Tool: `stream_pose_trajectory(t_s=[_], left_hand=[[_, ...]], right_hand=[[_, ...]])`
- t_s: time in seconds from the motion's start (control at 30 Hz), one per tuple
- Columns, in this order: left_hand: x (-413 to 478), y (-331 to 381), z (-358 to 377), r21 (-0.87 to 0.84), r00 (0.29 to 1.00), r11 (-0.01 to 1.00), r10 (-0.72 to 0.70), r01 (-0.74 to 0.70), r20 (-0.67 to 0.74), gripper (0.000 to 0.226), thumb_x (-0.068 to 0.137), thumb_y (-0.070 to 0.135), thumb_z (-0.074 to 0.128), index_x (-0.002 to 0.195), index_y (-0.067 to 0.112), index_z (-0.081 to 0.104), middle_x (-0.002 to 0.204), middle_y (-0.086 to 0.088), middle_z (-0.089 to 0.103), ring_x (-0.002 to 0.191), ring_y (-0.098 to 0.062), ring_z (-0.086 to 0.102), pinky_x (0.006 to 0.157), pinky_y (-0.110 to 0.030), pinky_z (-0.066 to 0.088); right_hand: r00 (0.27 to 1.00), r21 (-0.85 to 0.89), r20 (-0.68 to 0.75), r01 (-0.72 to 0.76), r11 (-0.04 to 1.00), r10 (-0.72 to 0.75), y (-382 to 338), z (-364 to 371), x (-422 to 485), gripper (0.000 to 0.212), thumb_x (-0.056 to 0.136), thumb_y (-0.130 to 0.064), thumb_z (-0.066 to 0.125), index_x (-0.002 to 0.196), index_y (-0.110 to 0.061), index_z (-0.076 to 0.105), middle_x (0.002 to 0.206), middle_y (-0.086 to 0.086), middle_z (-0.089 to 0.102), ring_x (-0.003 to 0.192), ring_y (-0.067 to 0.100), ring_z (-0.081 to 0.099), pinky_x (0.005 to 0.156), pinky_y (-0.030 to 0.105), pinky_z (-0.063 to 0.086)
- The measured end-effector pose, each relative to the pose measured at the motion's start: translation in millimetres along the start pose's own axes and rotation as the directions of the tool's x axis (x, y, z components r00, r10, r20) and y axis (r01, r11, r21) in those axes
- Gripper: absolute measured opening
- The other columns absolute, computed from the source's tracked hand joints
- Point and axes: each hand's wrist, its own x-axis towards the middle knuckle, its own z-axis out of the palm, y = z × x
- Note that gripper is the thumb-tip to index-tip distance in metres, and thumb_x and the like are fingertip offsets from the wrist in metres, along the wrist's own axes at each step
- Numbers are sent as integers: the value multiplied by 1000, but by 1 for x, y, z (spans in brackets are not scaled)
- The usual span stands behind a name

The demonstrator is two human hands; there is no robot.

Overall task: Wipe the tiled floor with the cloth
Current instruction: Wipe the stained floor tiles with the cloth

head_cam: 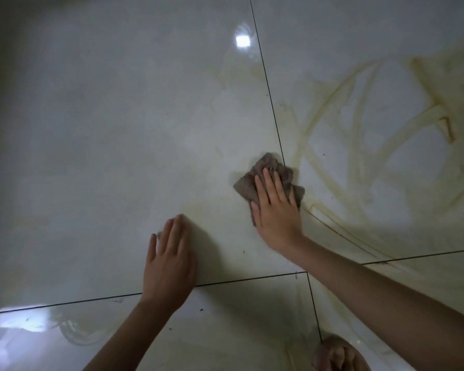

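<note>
Here, the right hand (275, 210) is lying flat on the cloth (245, 186), with its fingers straight and a little apart, pressing it down on the tiled floor (105, 156). The cloth is grey-brown and crumpled, and it is sitting right on the dark line (268, 84) between two tiles. The hand is covering the middle of it, so only its edges and corners are showing. The left hand (169, 263) is resting flat on the floor too, fingers straight, holding nothing, near the cloth but not touching it. Yellow-brown streaks (423, 117) are crossing the tiles to the right of the cloth, and they are running out of the picture at the right edge. A bright spot (243, 40) of light is shining on the floor farther away. Both arms are getting cut off at the bottom edge. A blurry pinkish thing (338, 354) is poking in at the bottom edge, and I cannot tell what it is
</note>
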Motion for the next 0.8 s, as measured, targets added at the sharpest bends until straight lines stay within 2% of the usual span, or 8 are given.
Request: stream_pose_trajectory(t_s=[0.1, 0.27, 0.37, 0.5, 0.6, 0.67, 0.73, 0.8], left_hand=[[2, -3, -6, -18, 1000, 1000, 8, -9, -15, 70, 91, 37, 10, 150, 4, 28, 158, -11, 21, 147, -28, 17, 118, -47, 18], [0, -8, -11, 14, 999, 999, 44, -44, 3, 63, 90, 29, 21, 144, 0, 40, 153, -14, 34, 141, -32, 33, 109, -54, 35], [0, -7, -9, 24, 999, 999, 42, -42, 1, 67, 90, 31, 15, 148, 2, 32, 157, -12, 26, 145, -29, 24, 113, -52, 30], [0, -6, -6, 15, 999, 999, 35, -35, 17, 66, 92, 32, 11, 152, 6, 22, 160, -9, 14, 148, -26, 12, 118, -47, 20], [0, -7, -6, -24, 1000, 999, 25, -25, 10, 61, 94, 26, 21, 151, 6, 24, 160, -8, 16, 148, -26, 13, 117, -47, 20], [1, -8, -6, -61, 1000, 998, 30, -30, -3, 54, 97, 17, 30, 151, 8, 26, 159, -8, 19, 148, -25, 16, 117, -48, 23], [2, -10, -6, -84, 999, 996, 34, -33, 6, 56, 98, 14, 40, 152, 10, 23, 160, -6, 17, 148, -23, 13, 118, -48, 21], [1, -14, -4, -102, 999, 994, 42, -44, -19, 55, 96, 10, 41, 150, 8, 29, 158, -7, 22, 147, -24, 18, 116, -49, 24]], right_hand=[[951, -35, 26, 309, 950, -308, 11, 12, -70, 55, 104, -37, 27, 152, -11, 27, 160, 9, 19, 148, 28, 14, 117, 49, 23], [736, -65, 218, 666, 743, -641, 79, -1, -103, 50, 98, -35, 40, 146, -18, 40, 152, 4, 37, 141, 23, 34, 109, 44, 37], [873, -112, 141, 482, 869, -466, 86, -18, -46, 49, 100, -29, 37, 145, -10, 42, 152, 10, 36, 140, 31, 36, 106, 50, 40], [995, -60, 80, 69, 996, -64, 31, -11, -13, 59, 104, -37, 25, 153, -8, 9, 161, 11, 0, 150, 28, 0, 120, 51, 12], [985, -65, 31, 169, 984, -167, -20, 11, -51, 61, 99, -40, 30, 149, -5, 31, 158, 15, 22, 147, 31, 19, 112, 53, 30], [911, -47, 79, 409, 912, -404, -33, 19, -80, 59, 97, -41, 35, 146, -9, 41, 155, 13, 32, 144, 29, 26, 109, 53, 36], [751, -54, 158, 655, 753, -642, -19, 17, -75, 58, 98, -44, 37, 148, -15, 37, 157, 7, 29, 146, 24, 23, 115, 49, 29], [636, -118, 191, 771, 625, -748, 1, 10, -43, 56, 98, -43, 36, 149, -19, 36, 157, 2, 30, 145, 22, 26, 115, 45, 28]])
